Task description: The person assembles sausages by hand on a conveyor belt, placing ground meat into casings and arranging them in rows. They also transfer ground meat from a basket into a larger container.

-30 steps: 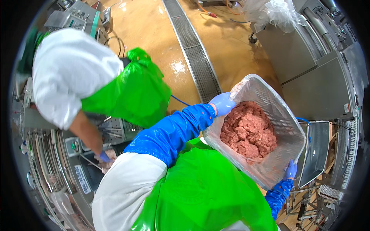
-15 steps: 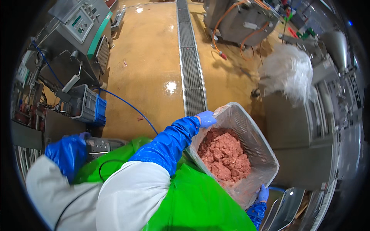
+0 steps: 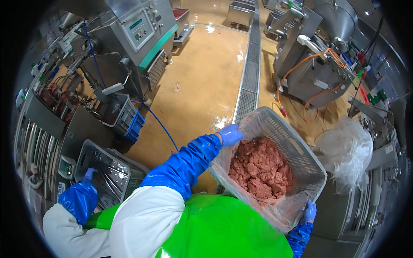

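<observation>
A grey perforated crate (image 3: 307,165), lined with clear plastic film, is tilted in front of my green apron and holds a heap of pink minced meat (image 3: 260,170). At its left rim, my left hand (image 3: 230,135), in a violet-blue glove, is closed over the edge and film. My right hand (image 3: 310,212) grips the near right corner; part of it is behind the wall. Both arms wear blue sleeve covers. At far left, another gloved hand (image 3: 89,173), seemingly a co-worker's, is at the rim of a second grey crate (image 3: 133,170) with shiny metal inside.
A steel machine with a control panel (image 3: 140,30) stands left, near stacked grey and blue crates (image 3: 134,125). A blue hose (image 3: 161,124) crosses the wet floor beside the drain grate (image 3: 248,77). At right are a steel machine with an orange cable (image 3: 297,71) and bunched clear plastic (image 3: 346,148).
The view has swung left and up, showing more machinery and the second crate. The meat crate sits slightly farther right in view, with both my hands still on it.
</observation>
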The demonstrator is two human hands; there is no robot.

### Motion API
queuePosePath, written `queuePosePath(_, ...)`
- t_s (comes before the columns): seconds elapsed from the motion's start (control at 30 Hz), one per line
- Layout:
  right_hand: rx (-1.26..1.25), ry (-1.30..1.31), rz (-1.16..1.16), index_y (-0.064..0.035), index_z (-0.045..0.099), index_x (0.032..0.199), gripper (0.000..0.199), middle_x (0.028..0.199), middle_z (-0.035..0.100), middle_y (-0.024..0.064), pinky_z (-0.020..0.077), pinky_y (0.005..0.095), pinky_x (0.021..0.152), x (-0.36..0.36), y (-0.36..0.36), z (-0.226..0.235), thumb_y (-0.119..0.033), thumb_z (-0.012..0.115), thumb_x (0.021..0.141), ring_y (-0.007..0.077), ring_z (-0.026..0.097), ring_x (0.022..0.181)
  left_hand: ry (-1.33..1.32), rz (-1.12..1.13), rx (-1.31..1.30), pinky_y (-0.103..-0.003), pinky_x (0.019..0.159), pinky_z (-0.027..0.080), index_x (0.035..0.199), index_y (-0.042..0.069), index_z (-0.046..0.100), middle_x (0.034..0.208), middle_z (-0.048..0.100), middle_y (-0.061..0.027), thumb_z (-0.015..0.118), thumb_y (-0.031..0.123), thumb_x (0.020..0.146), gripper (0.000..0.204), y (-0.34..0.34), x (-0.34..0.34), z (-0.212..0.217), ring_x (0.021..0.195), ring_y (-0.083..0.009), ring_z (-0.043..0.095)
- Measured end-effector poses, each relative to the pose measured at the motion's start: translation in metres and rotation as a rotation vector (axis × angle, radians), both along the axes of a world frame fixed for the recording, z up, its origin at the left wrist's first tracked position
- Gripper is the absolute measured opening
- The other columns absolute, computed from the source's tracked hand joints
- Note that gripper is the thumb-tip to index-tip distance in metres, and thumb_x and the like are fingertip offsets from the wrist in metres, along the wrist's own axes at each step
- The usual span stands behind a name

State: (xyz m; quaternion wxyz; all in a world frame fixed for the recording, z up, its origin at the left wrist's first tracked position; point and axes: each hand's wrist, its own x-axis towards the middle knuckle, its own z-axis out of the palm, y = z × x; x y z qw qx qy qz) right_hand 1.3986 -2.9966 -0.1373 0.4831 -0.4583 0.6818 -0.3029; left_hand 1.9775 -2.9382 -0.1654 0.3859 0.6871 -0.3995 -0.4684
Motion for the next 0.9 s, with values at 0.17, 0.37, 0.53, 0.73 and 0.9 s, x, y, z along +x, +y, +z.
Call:
queuePosePath(0.17, -0.031, 0.064, 0.209, -0.0094, 0.062, 0.100, 0.020, 0.076, 0.056, -0.0016, 0.0420, 0.0279, 0.057, 0.026, -0.129, -0.071, -0.028, 0.060, 0.096, 0.0100, 0.050, 0.064, -0.146, 0.107, 0.122, -0.037, 0.061, 0.053, 0.103, -0.008, 0.062, 0.083, 0.066, -0.0149, 0.065, 0.022, 0.081, 0.037, -0.029, 0.029, 0.017, 0.070, -0.0241, 0.066)
queuePosePath(0.37, 0.033, -0.093, 0.457, -0.0077, 0.062, 0.103, 0.023, 0.075, 0.055, -0.0023, 0.0416, 0.0285, 0.055, 0.140, -0.265, -0.108, -0.029, 0.063, 0.094, 0.0103, 0.050, 0.062, 0.082, 0.512, 0.115, -0.033, 0.056, 0.050, 0.105, -0.001, 0.062, 0.076, 0.061, -0.0062, 0.065, 0.020, 0.084, 0.031, -0.002, 0.046, -0.007, 0.063, -0.0183, 0.059)
queuePosePath(0.53, 0.073, 0.004, 0.678, -0.0080, 0.062, 0.102, 0.022, 0.074, 0.055, -0.0025, 0.0415, 0.0286, 0.055, 0.292, -0.347, -0.114, -0.028, 0.063, 0.094, 0.0102, 0.051, 0.062, 0.085, 0.760, 0.137, -0.033, 0.055, 0.049, 0.103, 0.001, 0.063, 0.076, 0.060, -0.0042, 0.064, 0.019, 0.084, 0.027, 0.018, 0.106, -0.034, 0.063, -0.0168, 0.058)
queuePosePath(0.73, 0.174, -0.062, 0.889, -0.0013, 0.061, 0.115, 0.032, 0.089, 0.061, 0.0010, 0.0455, 0.0283, 0.068, 0.470, -0.426, -0.152, -0.026, 0.063, 0.094, 0.0105, 0.054, 0.076, -0.022, 0.894, 0.179, -0.033, 0.059, 0.051, 0.108, -0.002, 0.065, 0.079, 0.064, -0.0072, 0.063, 0.019, 0.081, 0.035, 0.007, 0.210, -0.057, 0.068, -0.0171, 0.060)
queuePosePath(0.9, 0.188, -0.097, 0.858, -0.0051, 0.061, 0.110, 0.024, 0.082, 0.057, -0.0015, 0.0438, 0.0276, 0.062, 0.585, -0.466, -0.128, -0.023, 0.062, 0.094, 0.0101, 0.052, 0.070, 0.012, 0.961, 0.127, -0.032, 0.060, 0.051, 0.107, -0.002, 0.064, 0.080, 0.064, -0.0070, 0.063, 0.019, 0.082, 0.033, -0.050, 0.307, -0.057, 0.067, -0.0165, 0.060)
